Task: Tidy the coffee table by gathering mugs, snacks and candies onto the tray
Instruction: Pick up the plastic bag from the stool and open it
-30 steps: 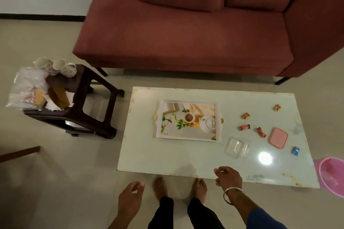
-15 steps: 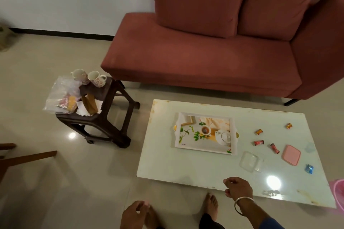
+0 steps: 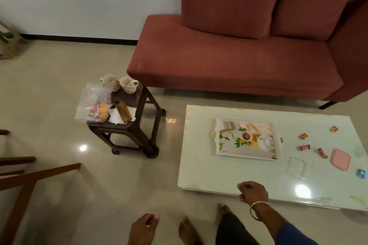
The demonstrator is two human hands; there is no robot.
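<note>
A printed tray point(image 3: 219, 125) lies on the pale coffee table point(image 3: 229, 177) with nothing on it. Several wrapped candies point(image 3: 304, 147) lie scattered right of the tray, beside a pink lid point(image 3: 340, 159) and a clear plastic box point(image 3: 298, 167). Two floral mugs point(image 3: 128, 84) stand on the dark stool point(image 3: 139, 131) to the left, next to a plastic bag of snacks point(image 3: 94, 103). My right hand point(image 3: 253, 192) hangs over the table's near edge, fingers loosely curled, holding nothing. My left hand point(image 3: 143, 228) hangs low over the floor, also holding nothing.
A red sofa point(image 3: 229, 61) stands behind the table. White napkins and a brown holder point(image 3: 123, 112) lie on the stool. Wooden chair legs point(image 3: 29, 175) jut in at the left. My bare feet point(image 3: 186, 230) are on the tiled floor.
The view has swung left and up, bringing the stool and mugs nearer the middle. My feet have shifted left. Both hands stay low and hold nothing.
</note>
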